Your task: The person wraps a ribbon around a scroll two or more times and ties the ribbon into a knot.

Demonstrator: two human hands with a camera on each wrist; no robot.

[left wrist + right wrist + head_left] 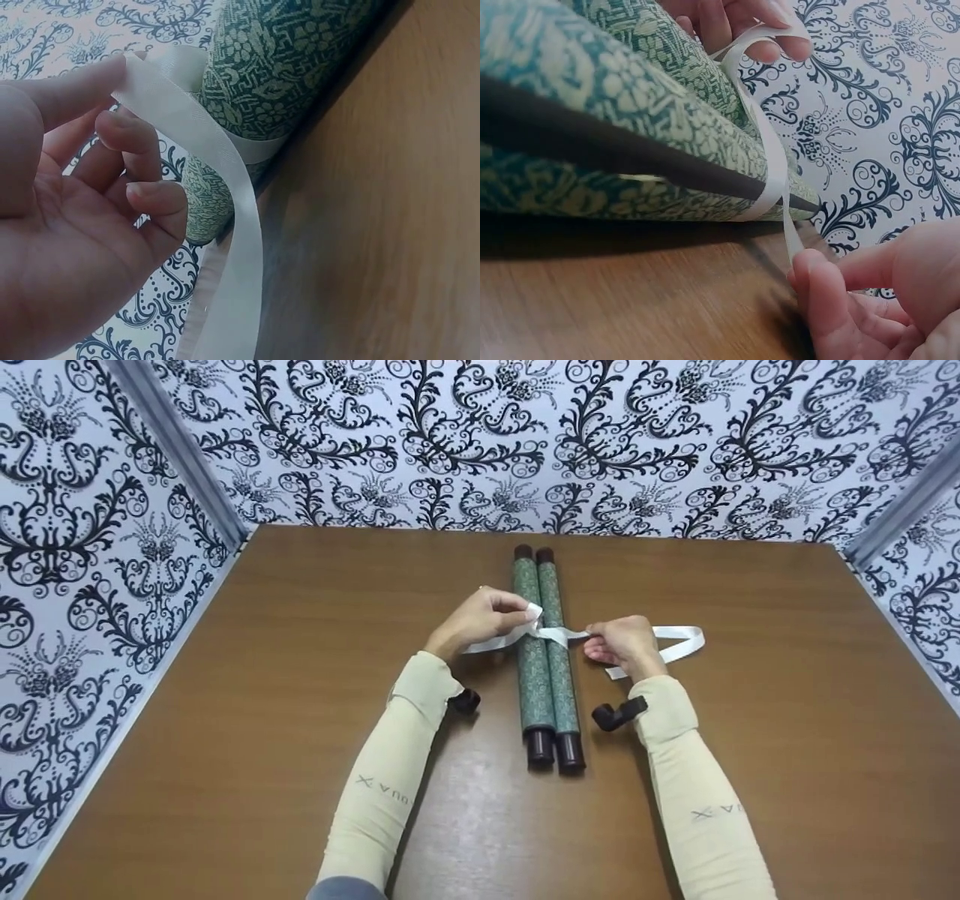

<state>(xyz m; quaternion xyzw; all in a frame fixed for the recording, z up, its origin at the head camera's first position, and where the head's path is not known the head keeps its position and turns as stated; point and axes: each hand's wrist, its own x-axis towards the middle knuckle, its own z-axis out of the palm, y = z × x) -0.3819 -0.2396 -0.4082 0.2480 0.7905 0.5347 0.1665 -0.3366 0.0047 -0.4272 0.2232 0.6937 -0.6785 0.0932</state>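
Note:
A scroll rolled from both ends into two green patterned rolls, with dark brown end caps, lies lengthwise on the table. A white ribbon goes round both rolls near their middle. Over the left roll, my left hand pinches the ribbon between thumb and forefinger, and a loose length hangs down on that side. To the right of the rolls, my right hand pinches the other part of the ribbon and holds it taut. Its free tail loops out beyond that hand. Whether the ribbon is knotted on top cannot be told.
Beneath everything is a brown wooden table. Walls with black and white scroll-patterned paper stand behind it and on both sides. Small black wrist cameras are strapped over the cream sleeves.

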